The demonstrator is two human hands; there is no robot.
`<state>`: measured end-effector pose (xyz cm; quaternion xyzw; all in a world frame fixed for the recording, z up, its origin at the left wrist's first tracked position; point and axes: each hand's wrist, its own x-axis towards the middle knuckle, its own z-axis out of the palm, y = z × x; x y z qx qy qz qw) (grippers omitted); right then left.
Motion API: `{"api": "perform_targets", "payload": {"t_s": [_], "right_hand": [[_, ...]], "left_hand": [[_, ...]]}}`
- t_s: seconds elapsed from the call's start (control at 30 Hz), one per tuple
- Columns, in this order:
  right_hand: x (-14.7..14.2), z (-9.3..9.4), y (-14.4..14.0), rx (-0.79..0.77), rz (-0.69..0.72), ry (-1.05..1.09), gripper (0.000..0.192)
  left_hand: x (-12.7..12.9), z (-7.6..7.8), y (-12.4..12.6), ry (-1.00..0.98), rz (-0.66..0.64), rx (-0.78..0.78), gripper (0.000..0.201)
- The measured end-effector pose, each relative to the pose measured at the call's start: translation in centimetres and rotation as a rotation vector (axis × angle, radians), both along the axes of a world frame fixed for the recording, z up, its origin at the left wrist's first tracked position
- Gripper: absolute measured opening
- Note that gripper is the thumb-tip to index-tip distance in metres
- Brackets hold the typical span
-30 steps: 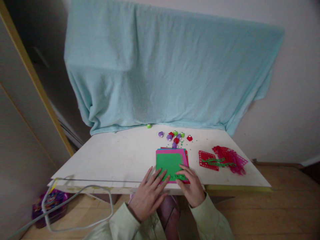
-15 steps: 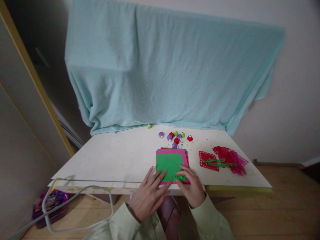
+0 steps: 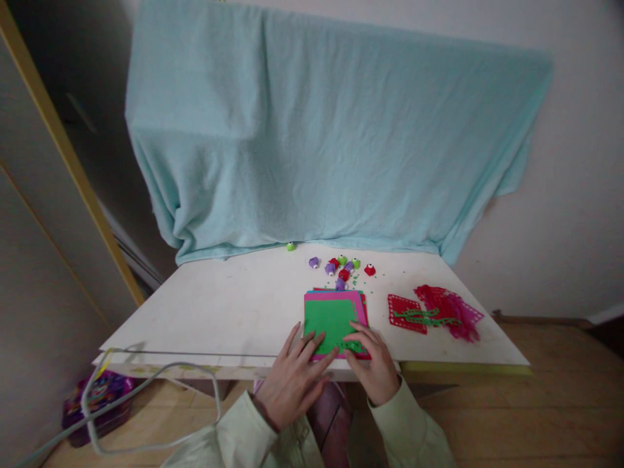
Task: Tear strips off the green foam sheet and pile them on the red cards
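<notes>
A stack of coloured paper sheets, green on top [image 3: 331, 316] with pink and red beneath, lies near the front edge of a white table [image 3: 224, 305]. My left hand [image 3: 292, 377] rests flat with its fingers spread, fingertips on the stack's near left corner. My right hand [image 3: 373, 367] presses its fingertips on the near right edge of the green sheet, where small green cut-outs lie. Neither hand grips anything.
Several small purple, red and green craft punches [image 3: 341, 266] sit behind the stack. Red punched paper with green strips [image 3: 431, 312] lies to the right. A light blue cloth [image 3: 322, 130] hangs behind the table. A grey cable [image 3: 146, 390] loops at the left.
Almost nothing has changed. My left hand's fingers have crept slightly further onto the green sheet; my right hand stays in place.
</notes>
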<state>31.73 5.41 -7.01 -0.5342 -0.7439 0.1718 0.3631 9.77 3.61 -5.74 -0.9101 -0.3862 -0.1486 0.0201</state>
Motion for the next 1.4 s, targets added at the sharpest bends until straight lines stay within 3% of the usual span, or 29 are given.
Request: {"api": "perform_targets", "payload": {"t_s": [0.8, 1.4], "right_hand": [[0.22, -0.31, 0.03, 0.008, 0.014, 0.005, 0.026], [0.04, 0.22, -0.09, -0.007, 0.004, -0.028, 0.023]], "left_hand": [[-0.26, -0.54, 0.26, -0.055, -0.019, 0.029, 0.05], [-0.51, -0.38, 0.16, 0.003, -0.023, 0.001, 0.062]]}}
